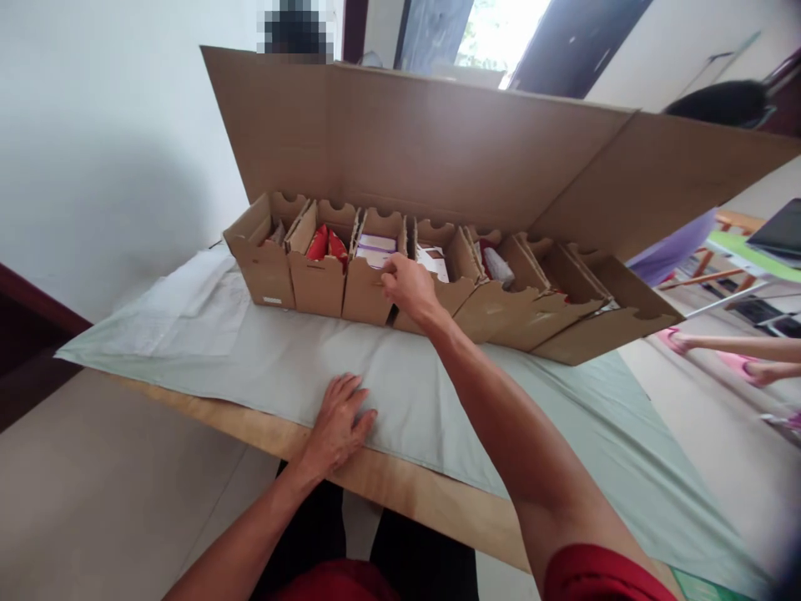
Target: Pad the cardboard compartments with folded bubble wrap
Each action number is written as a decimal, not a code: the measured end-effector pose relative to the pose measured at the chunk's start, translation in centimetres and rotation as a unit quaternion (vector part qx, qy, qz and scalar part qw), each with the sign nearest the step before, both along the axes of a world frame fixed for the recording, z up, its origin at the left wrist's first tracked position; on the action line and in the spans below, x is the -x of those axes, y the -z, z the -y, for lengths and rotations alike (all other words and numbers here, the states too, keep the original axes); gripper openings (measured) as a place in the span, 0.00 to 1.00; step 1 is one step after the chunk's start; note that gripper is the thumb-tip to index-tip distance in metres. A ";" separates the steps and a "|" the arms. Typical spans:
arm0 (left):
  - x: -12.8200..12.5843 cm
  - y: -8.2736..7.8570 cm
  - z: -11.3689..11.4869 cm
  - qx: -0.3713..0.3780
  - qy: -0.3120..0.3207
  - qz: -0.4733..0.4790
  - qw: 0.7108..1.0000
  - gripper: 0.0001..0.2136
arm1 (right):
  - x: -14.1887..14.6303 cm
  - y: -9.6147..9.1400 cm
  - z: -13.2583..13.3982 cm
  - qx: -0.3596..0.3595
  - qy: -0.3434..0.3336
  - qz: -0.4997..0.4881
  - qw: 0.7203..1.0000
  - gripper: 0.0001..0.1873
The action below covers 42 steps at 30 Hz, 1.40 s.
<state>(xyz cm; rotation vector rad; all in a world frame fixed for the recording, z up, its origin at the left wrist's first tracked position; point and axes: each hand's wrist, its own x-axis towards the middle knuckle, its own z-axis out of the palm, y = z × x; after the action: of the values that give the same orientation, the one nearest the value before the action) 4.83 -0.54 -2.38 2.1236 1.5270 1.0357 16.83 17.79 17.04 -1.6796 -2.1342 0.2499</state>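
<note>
Right hand (408, 286), fingers curled, hold unclear, at front rim of third box (366, 296) from left, toward table's (438, 501) far edge. Left hand (340, 417) spread, empty, palm-down by near edge. Sound practice: wrist high, neighbouring boxes (317, 288) unjostled.

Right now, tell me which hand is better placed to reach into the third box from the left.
Likely the right hand: it is at the front edge of that box, while the left hand lies palm down on the cloth, farther away.
</note>
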 end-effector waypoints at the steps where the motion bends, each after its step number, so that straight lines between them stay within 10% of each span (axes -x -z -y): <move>1: 0.0 0.1 0.0 0.002 -0.007 0.024 1.000 0.15 | 0.2 0.0 0.3 -0.001 0.007 0.007 1.000 0.15; 7: 0.7 0.1 -0.1 0.014 -0.127 0.236 0.963 0.27 | -3.3 0.7 7.5 0.000 -0.026 -0.058 0.998 0.07; 13: 1.6 -0.5 0.2 -0.022 -0.192 0.353 0.916 0.32 | -12.9 0.4 17.9 0.053 -0.094 -0.145 0.983 0.09; 19: -0.2 -2.2 1.8 0.041 -0.100 0.373 0.921 0.36 | -22.7 0.8 21.6 -0.077 0.087 -0.282 0.952 0.14; 23: -2.0 -3.0 2.9 0.116 0.002 0.368 0.922 0.34 | -24.8 4.9 23.8 -0.007 0.051 -0.385 0.921 0.32; 29: -3.7 -3.4 2.9 0.124 0.045 0.370 0.920 0.26 | -21.3 11.6 23.7 0.069 0.064 -0.335 0.937 0.27; 38: -6.2 -6.4 -4.6 0.086 0.102 0.377 0.917 0.31 | -21.0 10.4 18.3 -0.013 0.133 -0.376 0.917 0.30; 42: -7.3 -5.4 -7.8 0.110 0.083 0.348 0.927 0.30 | -21.5 11.8 16.6 -0.011 0.134 -0.387 0.912 0.30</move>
<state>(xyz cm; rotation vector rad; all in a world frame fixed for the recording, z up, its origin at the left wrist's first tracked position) 12.12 7.31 2.99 1.4607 1.0318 1.2946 38.29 1.19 5.19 -1.4874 -1.3030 0.6749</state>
